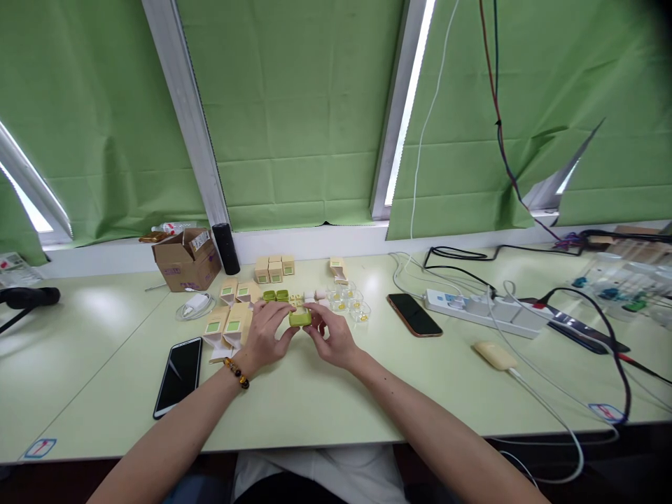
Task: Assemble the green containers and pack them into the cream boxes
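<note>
Between both hands is a small green box-like case [300,319], held just above the table. My left hand [266,334], with a beaded bracelet at the wrist, pinches its left side. My right hand [332,337] grips the right side with thumb and fingers. Just beyond the case sit two small green open containers [276,295], with tiny pale-yellow pieces [296,299] and white-pink pieces [315,295] beside them. Several clear plastic cups [348,301] with yellow bits inside stand to the right. Opened beige cartons [225,326] with green windows lie left of my left hand.
Closed beige boxes [274,269] and a single carton [339,269] stand farther back. A cardboard box [187,260] and black cylinder [225,248] are back left. Phones lie left [178,376] and right [414,314]. A power strip [486,312] and loose cables crowd the right side.
</note>
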Demonstrator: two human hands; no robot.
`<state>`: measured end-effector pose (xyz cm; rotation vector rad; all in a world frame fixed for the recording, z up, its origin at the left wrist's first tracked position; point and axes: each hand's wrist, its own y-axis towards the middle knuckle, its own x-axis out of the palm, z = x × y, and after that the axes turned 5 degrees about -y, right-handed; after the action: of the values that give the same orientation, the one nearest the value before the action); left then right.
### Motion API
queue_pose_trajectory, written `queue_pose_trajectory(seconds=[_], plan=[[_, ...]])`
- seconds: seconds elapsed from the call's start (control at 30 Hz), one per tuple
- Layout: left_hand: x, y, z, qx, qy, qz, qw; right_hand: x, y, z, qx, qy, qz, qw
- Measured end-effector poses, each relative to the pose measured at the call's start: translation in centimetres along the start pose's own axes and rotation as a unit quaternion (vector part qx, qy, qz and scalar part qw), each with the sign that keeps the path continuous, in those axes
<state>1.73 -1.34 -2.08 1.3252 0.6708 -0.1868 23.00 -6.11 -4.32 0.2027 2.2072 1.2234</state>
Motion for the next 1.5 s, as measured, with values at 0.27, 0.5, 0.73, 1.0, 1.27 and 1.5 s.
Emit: queue_pose_trajectory(seconds=[0.27, 0.5, 0.73, 1.0, 1.27, 1.5], plan=[[0.5, 0.0, 0.3, -0.139, -0.155, -0.036, 0.977, 0.0, 0.1, -0.2, 0.067, 0.082, -0.048, 0.993], [0.7, 0.4, 0.6, -0.269, -0.332, -0.105, 0.898, 0.0, 0.5, -0.6, 0.162, 0.158, -0.059, 0.972], [0.6, 0.5, 0.7, -0.234, -0.290, -0.098, 0.923, 0.2, 0.7, 0.5, 0.235, 0.361, -0.083, 0.899], [0.4, 0.3, 0.1, -0.152, -0.191, -0.053, 0.968, -0.1, 0.8, 0.6, 0.255, 0.427, -0.125, 0.858], [0.7, 0.2, -0.1, -0.132, -0.161, -0.042, 0.977, -0.1, 1.2, 0.8, 0.250, 0.334, -0.086, 0.905], [1.7, 0.4, -2.1, -0.294, -0.367, 0.098, 0.877, -0.6, 1.7, 1.3, 0.146, -0.078, -0.033, 0.986]])
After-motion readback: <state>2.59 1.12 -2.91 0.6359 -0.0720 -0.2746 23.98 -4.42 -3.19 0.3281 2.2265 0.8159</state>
